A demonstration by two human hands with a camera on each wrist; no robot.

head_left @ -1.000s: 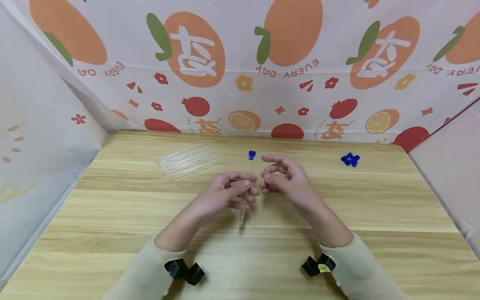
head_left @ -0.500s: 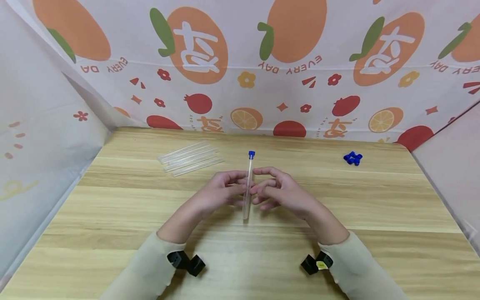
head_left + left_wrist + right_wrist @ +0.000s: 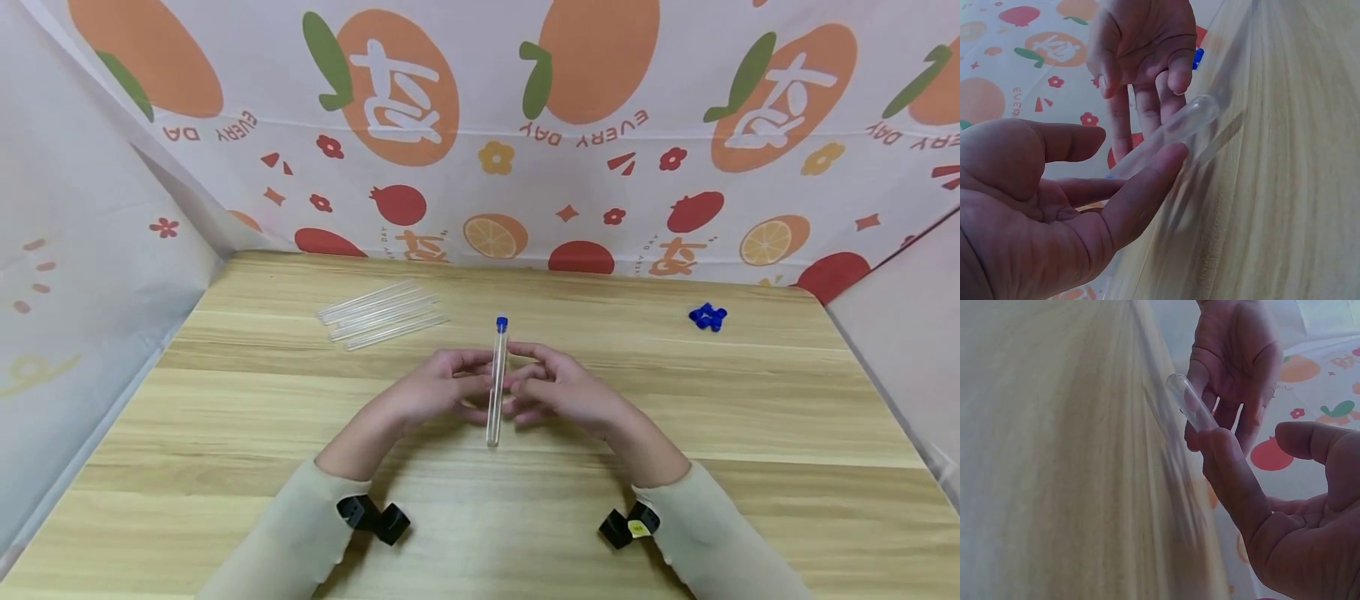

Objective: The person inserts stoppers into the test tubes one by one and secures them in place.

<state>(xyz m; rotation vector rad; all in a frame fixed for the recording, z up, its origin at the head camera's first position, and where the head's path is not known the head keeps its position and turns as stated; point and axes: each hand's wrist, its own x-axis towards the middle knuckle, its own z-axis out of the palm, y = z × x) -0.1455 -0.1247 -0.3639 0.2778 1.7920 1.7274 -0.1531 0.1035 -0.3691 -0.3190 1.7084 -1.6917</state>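
Note:
A clear test tube with a blue cap stands nearly upright between my two hands in the head view. My left hand touches it from the left with loosely extended fingers. From the other side, fingertips of my right hand meet it. Both wrist views show the tube's rounded bottom close over the table, and both thumbs away from the tube. In the left wrist view a left finger lies along the tube; in the right wrist view a right fingertip rests against it.
Several clear tubes lie side by side at the back left of the wooden table. A small cluster of blue caps sits at the back right. Patterned cloth hangs behind the table's far edge.
The left hand pinched the tube alone at first; its thumb has since loosened. My right hand came leftward to touch the tube, which turned more upright and then shifted slightly toward me.

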